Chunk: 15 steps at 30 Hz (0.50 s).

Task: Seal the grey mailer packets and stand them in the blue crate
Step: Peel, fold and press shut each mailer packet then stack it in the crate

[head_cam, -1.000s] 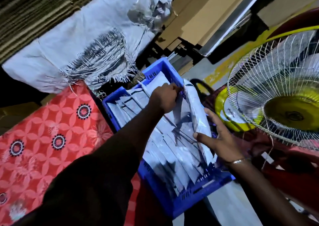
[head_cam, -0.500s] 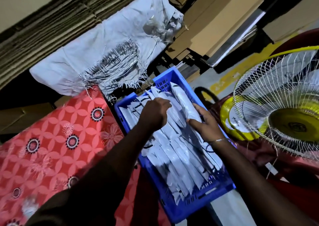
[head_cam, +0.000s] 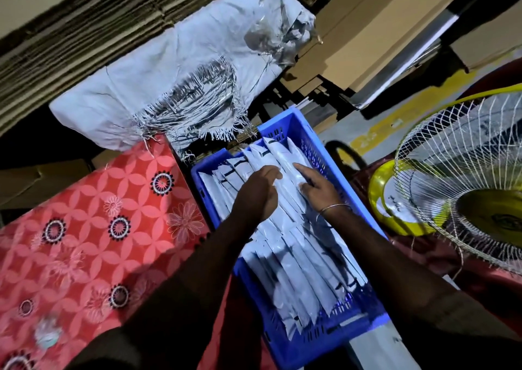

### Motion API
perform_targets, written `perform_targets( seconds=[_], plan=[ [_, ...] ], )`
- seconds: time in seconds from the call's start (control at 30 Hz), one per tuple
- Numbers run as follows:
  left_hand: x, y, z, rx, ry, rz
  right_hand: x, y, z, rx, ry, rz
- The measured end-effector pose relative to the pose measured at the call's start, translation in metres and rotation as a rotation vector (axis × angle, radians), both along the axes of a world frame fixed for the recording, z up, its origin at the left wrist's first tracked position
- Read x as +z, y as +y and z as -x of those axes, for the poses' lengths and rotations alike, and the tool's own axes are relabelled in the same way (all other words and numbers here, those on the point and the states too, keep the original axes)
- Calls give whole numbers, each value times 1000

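The blue crate (head_cam: 309,141) stands in the middle, filled with several grey mailer packets (head_cam: 299,259) standing on edge in a row. My right hand (head_cam: 317,190) lies with straight fingers on the rightmost packet (head_cam: 285,158), pressing it beside the crate's right wall. My left hand (head_cam: 258,193) rests on the packet tops just left of it, thumb stretched toward that packet. Its other fingers curl downward and its back hides them, so a grip cannot be made out.
A red patterned cloth (head_cam: 93,228) covers the surface left of the crate. A torn white woven sack (head_cam: 175,70) lies behind it, with flat cardboard (head_cam: 367,36) stacked beyond. A yellow fan with a wire guard (head_cam: 463,189) stands close on the right.
My right hand has brought the packet from outside the crate's right side into the crate and now presses it down. My left hand has stayed on the row, shifting slightly.
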<state>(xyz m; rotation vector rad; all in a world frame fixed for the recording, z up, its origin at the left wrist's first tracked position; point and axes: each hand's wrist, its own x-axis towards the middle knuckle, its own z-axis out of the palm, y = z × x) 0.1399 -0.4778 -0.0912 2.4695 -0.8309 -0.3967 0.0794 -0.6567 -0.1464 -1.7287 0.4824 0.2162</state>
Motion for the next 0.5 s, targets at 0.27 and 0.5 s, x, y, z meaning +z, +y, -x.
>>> perform_targets(
  seconds=[0.27, 0.5],
  plan=[
    [6, -12, -3, -9, -7, -56, -3, 4, -1, -21, 12, -28],
    [-14, -16, -9, -187, -249, -258, -4, 10, 14, -164, 4, -151]
  ],
)
